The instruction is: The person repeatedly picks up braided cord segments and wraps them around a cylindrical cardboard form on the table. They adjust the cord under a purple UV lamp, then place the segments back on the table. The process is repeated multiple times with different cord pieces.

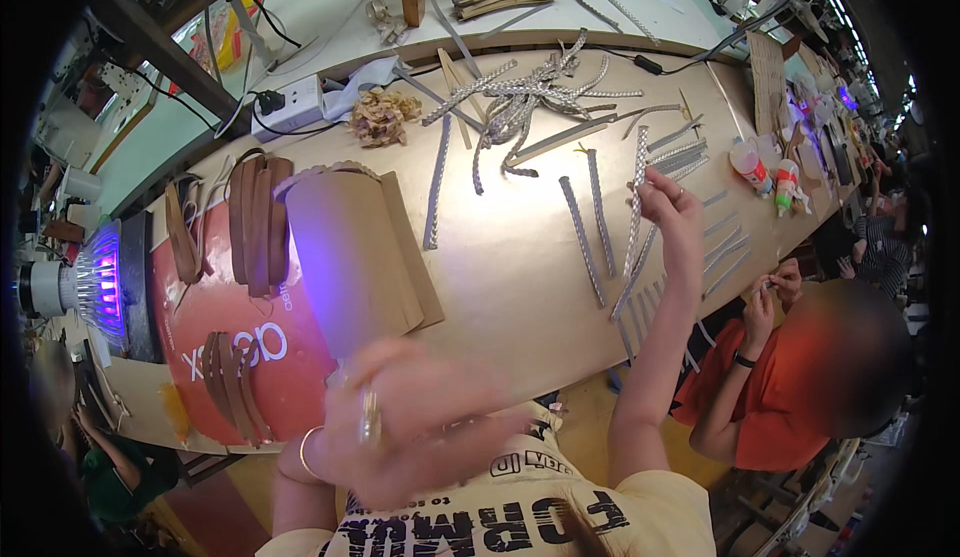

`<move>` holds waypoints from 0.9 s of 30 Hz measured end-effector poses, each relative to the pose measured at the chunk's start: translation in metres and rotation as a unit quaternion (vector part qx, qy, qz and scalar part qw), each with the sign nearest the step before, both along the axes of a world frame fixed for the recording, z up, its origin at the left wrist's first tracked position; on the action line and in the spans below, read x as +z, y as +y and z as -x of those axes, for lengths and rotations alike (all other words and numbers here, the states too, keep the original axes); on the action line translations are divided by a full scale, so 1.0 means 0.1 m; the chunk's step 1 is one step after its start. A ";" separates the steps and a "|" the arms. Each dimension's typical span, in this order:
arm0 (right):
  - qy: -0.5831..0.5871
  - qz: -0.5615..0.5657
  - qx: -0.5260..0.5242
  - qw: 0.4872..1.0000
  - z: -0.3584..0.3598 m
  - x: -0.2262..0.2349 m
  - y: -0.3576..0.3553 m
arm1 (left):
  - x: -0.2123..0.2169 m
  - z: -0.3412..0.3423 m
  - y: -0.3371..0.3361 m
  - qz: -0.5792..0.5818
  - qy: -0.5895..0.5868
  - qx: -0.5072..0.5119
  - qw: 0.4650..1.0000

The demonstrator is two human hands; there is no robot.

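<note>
Closest to me, my left hand [400,427] is raised in front of my chest and blurred; its fingers look loosely spread and I see nothing in it, though the blur keeps me from being certain. Just beyond it on the tabletop [500,257] lies a stack of tan leather sheets [350,247] with scalloped top edges, and to their left, on a red mat [230,337], sit bundles of brown leather strips [258,222]. Further out to my right, my right hand [668,207] is stretched over the tabletop, its fingertips pinched together on the upper end of a silver braided strip [634,219] that hangs down from the grip, its lower end among other strips. Beside it, two similar strips [590,227] lie straight and separate, and a fan of shorter silver pieces [700,247] lies at the right edge. Further back, a tangled heap of silver braided strips [525,97] is not yet laid out, so I judge the sorting only partly done: a few strips set in order, most left in the pile. Near that heap sit a small mound of tan scraps [383,115] and a white power strip [290,105]. Off to my right another person in an orange shirt [770,397] works with their own hands.
</note>
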State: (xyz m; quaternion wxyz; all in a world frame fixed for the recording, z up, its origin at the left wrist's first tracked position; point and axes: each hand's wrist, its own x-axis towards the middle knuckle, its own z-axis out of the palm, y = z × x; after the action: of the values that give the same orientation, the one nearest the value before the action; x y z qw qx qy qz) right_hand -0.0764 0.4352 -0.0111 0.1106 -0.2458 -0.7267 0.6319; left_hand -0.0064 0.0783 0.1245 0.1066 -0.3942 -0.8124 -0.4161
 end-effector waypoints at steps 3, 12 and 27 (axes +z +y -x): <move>0.056 0.084 0.110 0.989 -0.19 0.22 -0.30 | -0.41 0.20 0.09 -0.063 -0.130 0.046 0.988; 0.128 0.143 0.155 0.969 -0.25 0.49 -1.28 | -0.78 0.13 0.16 -0.134 -0.549 -0.029 0.825; 0.183 0.126 0.029 0.974 -0.24 0.53 -1.54 | -0.93 0.06 0.10 -0.278 -0.632 -0.025 0.723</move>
State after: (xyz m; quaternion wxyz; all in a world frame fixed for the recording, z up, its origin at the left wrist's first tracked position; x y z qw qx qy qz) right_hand -0.0526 0.2809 0.0419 0.1916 -0.1164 -0.6151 0.7559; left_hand -0.0125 0.0884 0.0312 -0.3372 -0.0123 -0.5292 -0.7785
